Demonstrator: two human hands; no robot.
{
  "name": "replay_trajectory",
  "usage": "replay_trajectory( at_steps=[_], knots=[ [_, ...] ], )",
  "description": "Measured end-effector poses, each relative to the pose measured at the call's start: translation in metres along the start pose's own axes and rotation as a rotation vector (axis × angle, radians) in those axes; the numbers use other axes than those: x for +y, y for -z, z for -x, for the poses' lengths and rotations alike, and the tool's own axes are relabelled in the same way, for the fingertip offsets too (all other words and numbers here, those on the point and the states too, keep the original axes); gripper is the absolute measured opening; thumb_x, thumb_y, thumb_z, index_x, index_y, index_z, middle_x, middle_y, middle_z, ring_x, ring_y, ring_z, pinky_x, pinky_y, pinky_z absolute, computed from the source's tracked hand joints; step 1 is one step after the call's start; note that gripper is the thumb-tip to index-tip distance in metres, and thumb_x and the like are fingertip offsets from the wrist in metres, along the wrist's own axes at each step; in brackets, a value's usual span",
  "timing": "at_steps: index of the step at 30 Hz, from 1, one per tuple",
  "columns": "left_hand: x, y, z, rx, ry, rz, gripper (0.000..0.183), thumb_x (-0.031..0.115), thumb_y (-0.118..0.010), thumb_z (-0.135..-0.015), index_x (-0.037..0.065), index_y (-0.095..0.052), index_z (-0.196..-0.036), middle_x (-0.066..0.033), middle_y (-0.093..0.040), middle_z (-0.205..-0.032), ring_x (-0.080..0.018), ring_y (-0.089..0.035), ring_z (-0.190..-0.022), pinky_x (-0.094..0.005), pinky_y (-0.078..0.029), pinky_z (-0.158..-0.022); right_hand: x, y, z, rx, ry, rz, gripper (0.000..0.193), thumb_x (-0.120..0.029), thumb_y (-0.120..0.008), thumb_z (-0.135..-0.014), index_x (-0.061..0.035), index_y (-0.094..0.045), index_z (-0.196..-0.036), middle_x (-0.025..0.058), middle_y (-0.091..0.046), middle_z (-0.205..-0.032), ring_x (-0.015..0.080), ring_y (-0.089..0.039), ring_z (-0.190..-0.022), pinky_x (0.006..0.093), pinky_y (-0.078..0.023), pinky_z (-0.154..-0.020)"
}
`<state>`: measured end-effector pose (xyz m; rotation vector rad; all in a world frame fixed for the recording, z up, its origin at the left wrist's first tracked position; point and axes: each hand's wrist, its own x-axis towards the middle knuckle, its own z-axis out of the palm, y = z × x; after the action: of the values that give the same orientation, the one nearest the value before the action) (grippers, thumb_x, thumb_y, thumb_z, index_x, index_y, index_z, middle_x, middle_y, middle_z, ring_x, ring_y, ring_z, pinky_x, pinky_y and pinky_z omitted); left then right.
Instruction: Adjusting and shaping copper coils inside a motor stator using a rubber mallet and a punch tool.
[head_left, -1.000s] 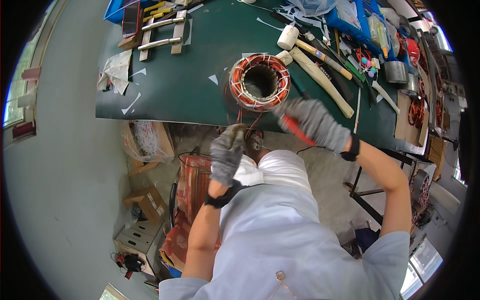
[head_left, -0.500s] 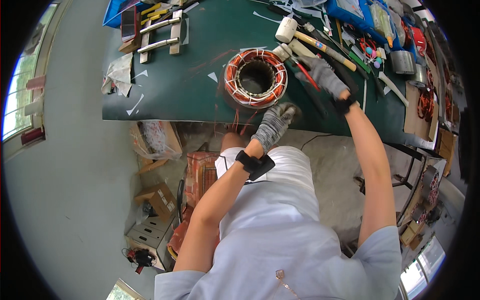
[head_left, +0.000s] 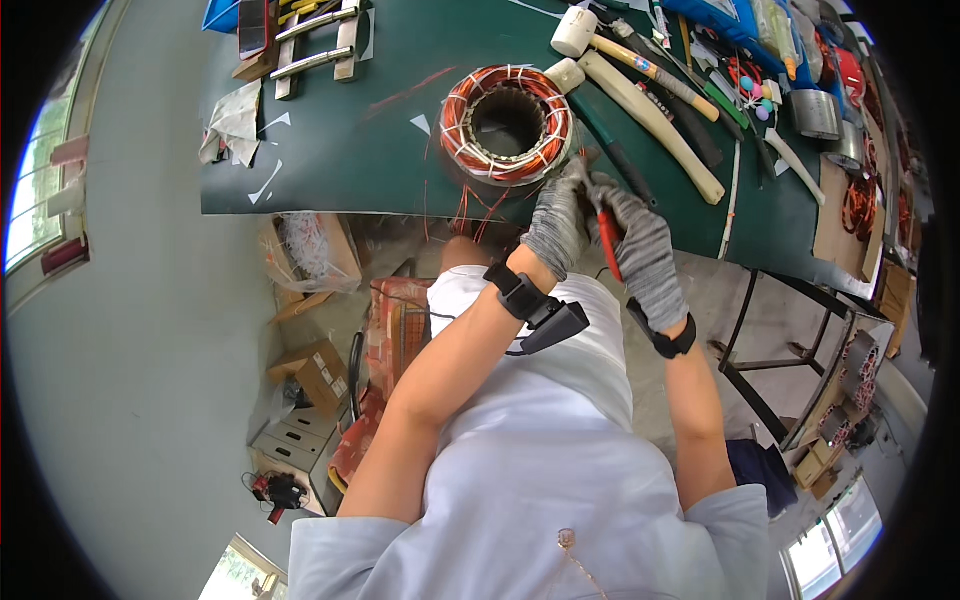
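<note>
The wound motor stator [head_left: 507, 123] lies at the near edge of the green table [head_left: 380, 150], with wooden-handled mallets [head_left: 640, 95] just beyond it toward the far right and paper scraps [head_left: 235, 120] near the left edge. Thin copper leads hang from the stator over the near edge; their ends are hard to make out. The gloved left hand [head_left: 556, 222] curls against the stator's near right side, fingers closed, while the gloved right hand [head_left: 645, 255] grips a red-handled tool [head_left: 607, 232], whose tip is hidden between the hands.

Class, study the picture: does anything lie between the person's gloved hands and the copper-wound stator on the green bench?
Nothing visible does. The left hand and the right hand, which grips a red-handled tool, sit at the near right edge of the stator; the mallets lie behind it.
</note>
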<state>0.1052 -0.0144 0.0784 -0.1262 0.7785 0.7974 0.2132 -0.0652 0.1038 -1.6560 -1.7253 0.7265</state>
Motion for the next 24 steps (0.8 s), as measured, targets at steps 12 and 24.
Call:
replay_trajectory(
  at_steps=[12, 24],
  knots=[
    [0.033, 0.026, 0.074, 0.058, 0.02, -0.462, 0.024, 0.023, -0.045, -0.09, 0.003, -0.052, -0.101, 0.0038, -0.037, -0.062, -0.005, -0.034, -0.049, -0.0223, -0.036, -0.046, -0.01, 0.022, 0.005, -0.077, -0.361, -0.269, 0.029, -0.005, -0.061, -0.077, -0.0092, -0.055, -0.106, -0.0014, -0.049, -0.079, 0.0063, -0.048, -0.068, 0.0201, -0.043, -0.064],
    [0.058, 0.045, 0.068, 0.219, -0.58, -1.501, 0.022, 0.02, -0.046, -0.086, 0.002, -0.058, -0.091, -0.0171, -0.056, -0.068, -0.0303, -0.054, -0.063, -0.0361, -0.042, -0.06, -0.022, 0.018, 0.021, -0.391, -0.2, -0.373, 0.02, -0.014, -0.061, -0.078, 0.0003, -0.055, -0.091, 0.0171, -0.056, -0.078, 0.0296, -0.055, -0.069, 0.0337, -0.043, -0.064]
  ],
)
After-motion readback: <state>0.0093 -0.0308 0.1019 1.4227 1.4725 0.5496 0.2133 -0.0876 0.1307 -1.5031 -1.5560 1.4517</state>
